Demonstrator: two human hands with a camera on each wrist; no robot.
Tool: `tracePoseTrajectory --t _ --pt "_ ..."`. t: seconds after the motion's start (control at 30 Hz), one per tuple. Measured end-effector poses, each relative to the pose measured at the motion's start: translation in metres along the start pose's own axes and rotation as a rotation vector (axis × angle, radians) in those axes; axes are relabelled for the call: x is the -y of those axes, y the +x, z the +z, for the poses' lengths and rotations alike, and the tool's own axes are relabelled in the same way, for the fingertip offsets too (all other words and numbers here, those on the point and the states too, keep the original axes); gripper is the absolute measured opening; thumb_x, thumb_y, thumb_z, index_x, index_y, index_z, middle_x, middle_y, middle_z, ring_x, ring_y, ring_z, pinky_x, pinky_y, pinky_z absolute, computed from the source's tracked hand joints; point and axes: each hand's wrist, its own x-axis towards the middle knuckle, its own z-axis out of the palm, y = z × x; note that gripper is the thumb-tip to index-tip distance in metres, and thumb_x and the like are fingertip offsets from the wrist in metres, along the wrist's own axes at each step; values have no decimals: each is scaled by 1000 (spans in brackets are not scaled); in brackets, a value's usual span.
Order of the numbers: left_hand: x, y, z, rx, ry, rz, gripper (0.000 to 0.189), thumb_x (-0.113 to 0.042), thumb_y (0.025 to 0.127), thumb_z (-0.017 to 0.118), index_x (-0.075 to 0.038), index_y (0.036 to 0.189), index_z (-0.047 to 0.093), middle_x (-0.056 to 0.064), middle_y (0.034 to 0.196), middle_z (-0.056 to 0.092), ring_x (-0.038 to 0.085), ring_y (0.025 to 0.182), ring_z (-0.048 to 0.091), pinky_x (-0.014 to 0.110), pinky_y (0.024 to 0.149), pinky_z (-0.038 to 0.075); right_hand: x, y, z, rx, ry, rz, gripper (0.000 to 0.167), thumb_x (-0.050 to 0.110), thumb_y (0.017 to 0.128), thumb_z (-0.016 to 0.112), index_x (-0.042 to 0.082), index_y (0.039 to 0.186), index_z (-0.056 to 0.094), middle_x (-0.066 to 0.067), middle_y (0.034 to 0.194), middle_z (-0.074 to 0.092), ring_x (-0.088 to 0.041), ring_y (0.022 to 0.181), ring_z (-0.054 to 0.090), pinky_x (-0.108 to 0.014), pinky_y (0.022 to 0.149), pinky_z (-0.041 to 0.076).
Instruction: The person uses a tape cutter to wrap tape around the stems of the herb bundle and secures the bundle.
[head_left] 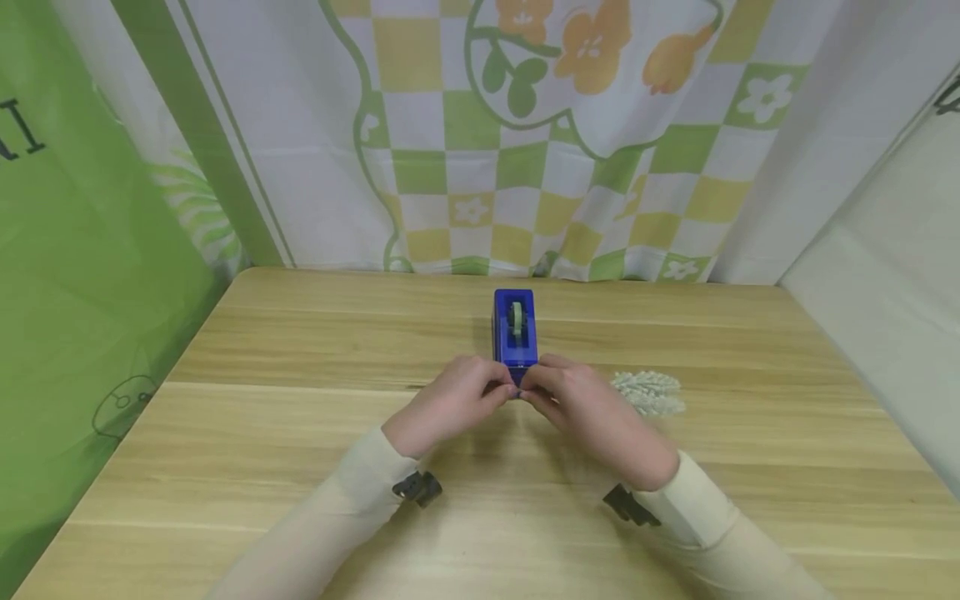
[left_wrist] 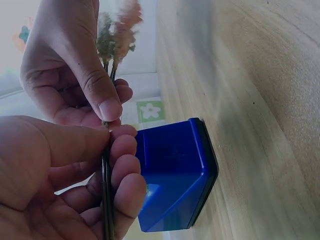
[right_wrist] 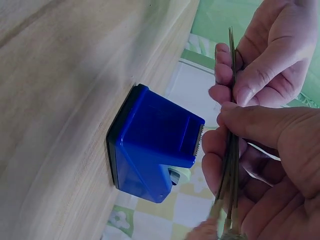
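Both hands meet at a small bundle of thin dark stems (right_wrist: 231, 165) just in front of a blue tape dispenser (head_left: 515, 350). My left hand (head_left: 457, 400) pinches the stems between thumb and fingers. Right beside it, my right hand (head_left: 588, 408) pinches the same stems, thumb tips almost together. Fluffy dried flower heads (head_left: 648, 392) stick out past the right hand; the left wrist view shows a brownish plume (left_wrist: 127, 30) and a greenish one (left_wrist: 105, 40). The bare stem ends run out past the left hand. Part of the stems is hidden by the fingers.
The dispenser holds a roll of tape (head_left: 516, 319) and has a serrated cutting edge (right_wrist: 198, 140) facing the hands. It stands on a wooden table (head_left: 315, 350). Behind the table hangs a checked curtain (head_left: 472, 167), with a green cloth (head_left: 90, 250) at the left.
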Motion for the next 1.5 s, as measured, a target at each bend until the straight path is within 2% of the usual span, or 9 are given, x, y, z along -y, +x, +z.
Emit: tracePoseTrajectory --t 0.2,0.4,0.6,0.8,1.03,1.23,1.5 --pt "0 0 1 -21 -7 6 13 -11 101 67 -4 97 77 8 92 77 8 74 58 20 68 51 0 2 1 16 -1 5 5 10 97 74 12 93 72 4 90 67 -5 76 56 -24 70 55" --pt "-1 0 1 -35 -27 13 11 -10 100 69 -4 94 76 7 89 75 9 73 58 21 66 50 -1 3 0 54 48 38 6 12 97 74 10 94 69 4 87 63 -6 74 53 -21 66 52" --pt "-1 -1 1 -37 -54 -8 10 -9 100 69 -4 94 75 6 88 73 9 71 55 18 63 46 -2 3 -1 84 91 40 6 13 98 73 8 101 73 2 95 67 -6 80 58 -22 72 56" --pt "-1 -2 1 -51 -54 4 10 -9 100 69 -4 94 75 7 90 75 9 73 57 19 65 48 -3 4 -2 92 105 17 10 16 103 67 10 103 75 1 103 70 -6 84 62 -23 76 58" --pt "-1 -3 1 -38 -52 -9 9 -10 99 70 -4 95 76 7 93 76 10 77 61 21 71 53 -4 5 0 79 75 -6 9 13 101 69 7 95 71 -2 95 68 -7 78 57 -23 69 55" --pt "-1 -3 0 -8 -17 -20 12 -11 101 68 -3 98 77 8 91 74 11 74 57 23 68 50 -4 5 1 104 75 6 12 13 102 67 7 93 68 -2 92 66 -6 75 55 -21 65 53" --pt "-1 -3 0 -17 -11 -10 8 -7 98 70 -3 94 76 8 91 75 11 76 59 22 71 51 -3 7 2 117 70 21 11 12 100 70 7 91 66 -2 89 65 -7 75 55 -21 66 53"
